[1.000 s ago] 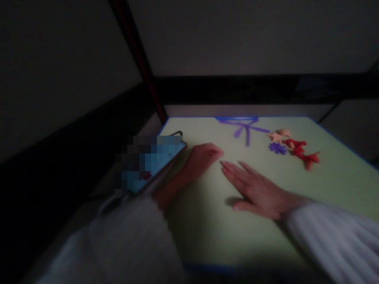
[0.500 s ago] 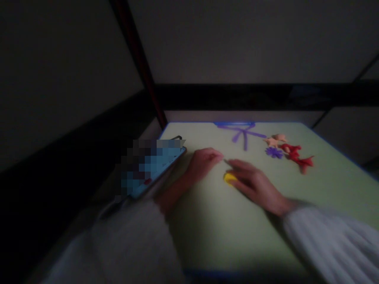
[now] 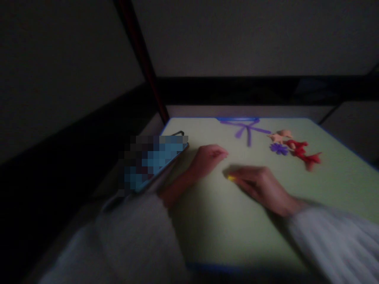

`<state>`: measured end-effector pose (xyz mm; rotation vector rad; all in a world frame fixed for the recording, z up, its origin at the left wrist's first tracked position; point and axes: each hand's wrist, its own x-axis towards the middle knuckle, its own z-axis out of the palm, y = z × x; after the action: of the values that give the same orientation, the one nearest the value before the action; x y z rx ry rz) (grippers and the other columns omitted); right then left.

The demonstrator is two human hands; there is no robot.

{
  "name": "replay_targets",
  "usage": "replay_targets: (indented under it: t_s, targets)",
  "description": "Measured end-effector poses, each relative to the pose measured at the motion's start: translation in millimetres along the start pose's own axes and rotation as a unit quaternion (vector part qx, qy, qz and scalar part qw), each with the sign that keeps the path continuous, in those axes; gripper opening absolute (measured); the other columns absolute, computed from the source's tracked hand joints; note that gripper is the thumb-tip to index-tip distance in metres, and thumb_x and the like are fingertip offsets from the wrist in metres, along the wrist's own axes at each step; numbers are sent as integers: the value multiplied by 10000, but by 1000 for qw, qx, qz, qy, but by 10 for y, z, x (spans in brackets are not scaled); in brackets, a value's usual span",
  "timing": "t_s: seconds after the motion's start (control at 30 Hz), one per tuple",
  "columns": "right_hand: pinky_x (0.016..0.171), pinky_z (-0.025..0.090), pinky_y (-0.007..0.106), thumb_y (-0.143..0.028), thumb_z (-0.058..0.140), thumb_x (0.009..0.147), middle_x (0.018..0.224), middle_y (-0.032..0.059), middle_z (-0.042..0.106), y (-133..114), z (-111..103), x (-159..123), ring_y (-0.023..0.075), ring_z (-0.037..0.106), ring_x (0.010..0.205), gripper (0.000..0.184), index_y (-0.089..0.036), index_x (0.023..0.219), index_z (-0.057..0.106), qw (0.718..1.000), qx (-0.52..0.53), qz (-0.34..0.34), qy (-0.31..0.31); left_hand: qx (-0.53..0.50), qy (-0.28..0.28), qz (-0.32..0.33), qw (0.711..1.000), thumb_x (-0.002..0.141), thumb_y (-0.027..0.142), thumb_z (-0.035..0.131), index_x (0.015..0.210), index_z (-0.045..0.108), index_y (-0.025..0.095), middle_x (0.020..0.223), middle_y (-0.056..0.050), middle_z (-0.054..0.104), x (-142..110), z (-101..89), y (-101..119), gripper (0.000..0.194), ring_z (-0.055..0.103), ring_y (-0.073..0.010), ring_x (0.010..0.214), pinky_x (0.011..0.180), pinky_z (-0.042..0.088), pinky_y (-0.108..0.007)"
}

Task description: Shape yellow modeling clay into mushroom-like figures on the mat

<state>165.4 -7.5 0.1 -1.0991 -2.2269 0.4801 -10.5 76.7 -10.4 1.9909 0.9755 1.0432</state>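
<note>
My right hand [image 3: 265, 187] rests low over the pale green board, its thumb and fingertips pinched on a small yellow piece of modelling clay [image 3: 231, 178]. Most of the piece is covered by the fingers. To the left and slightly farther off, my left hand [image 3: 209, 157] lies with its fingers curled together. Whatever may be between those fingertips is too blurred to make out. A small gap separates the two hands.
The pale green board [image 3: 213, 228] has blue edges. Purple strips [image 3: 249, 132] lie at its far side. Farther right are a purple flower shape [image 3: 278, 149], a peach star shape [image 3: 276, 137] and red shaped pieces [image 3: 309, 159]. A phone [image 3: 166, 157], partly pixelated, stands at left.
My right fingers have closed over the yellow clay, which showed as a wider round before and now shows only a sliver. The left hand's fingertips are farther from the right hand's.
</note>
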Motion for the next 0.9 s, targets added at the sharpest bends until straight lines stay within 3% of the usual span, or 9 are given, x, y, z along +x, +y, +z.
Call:
replay_targets:
  t_s: [0.27, 0.4, 0.5, 0.63, 0.77, 0.9]
  targets:
    - [822, 517, 334, -185, 459, 879, 992, 68, 709, -53, 14, 13, 195, 662, 915, 273, -183, 1022, 692, 1000, 2, 2, -23, 3, -19, 11, 1000, 769, 181, 569, 720, 687, 130, 736, -52, 692, -17, 20, -1, 138, 627, -129, 693, 646, 492, -227]
    - [631, 516, 291, -291, 565, 813, 842, 74, 711, -53, 21, 40, 177, 653, 710, 192, -155, 878, 684, 989, 67, 118, 57, 4, -25, 15, 1000, 767, 180, 577, 729, 690, 133, 734, -47, 690, -23, 16, -4, 128, 625, -128, 692, 647, 492, -228]
    - [509, 438, 266, -340, 574, 786, 654, 46, 644, 2, 16, 51, 147, 566, 558, 204, -154, 714, 619, 981, 15, 172, 90, -3, -27, 11, 1000, 767, 172, 578, 730, 688, 128, 725, -47, 686, -19, 21, -15, 124, 623, -127, 693, 654, 494, -232]
    - [493, 396, 266, -365, 481, 843, 634, 44, 611, 79, -91, 54, 141, 528, 542, 265, -158, 713, 584, 985, 2, 169, 23, -19, -52, 3, 998, 752, 139, 587, 755, 683, 115, 739, -52, 685, -24, 40, -34, 100, 618, -119, 686, 652, 494, -229]
    - [442, 407, 245, -360, 473, 844, 583, 20, 594, 147, -243, 50, 124, 542, 487, 237, -170, 714, 531, 968, 116, 216, -43, -22, -93, -16, 995, 727, 130, 622, 828, 680, 88, 747, -68, 686, -59, 51, -17, 124, 609, -117, 661, 624, 487, -230]
    - [549, 515, 274, -353, 541, 816, 669, 36, 656, 202, -301, 31, 138, 637, 596, 184, -177, 761, 528, 940, 246, 213, -101, -35, -135, -40, 989, 743, 114, 606, 904, 666, 78, 733, -73, 702, -92, 65, 36, 176, 640, -134, 670, 615, 497, -238]
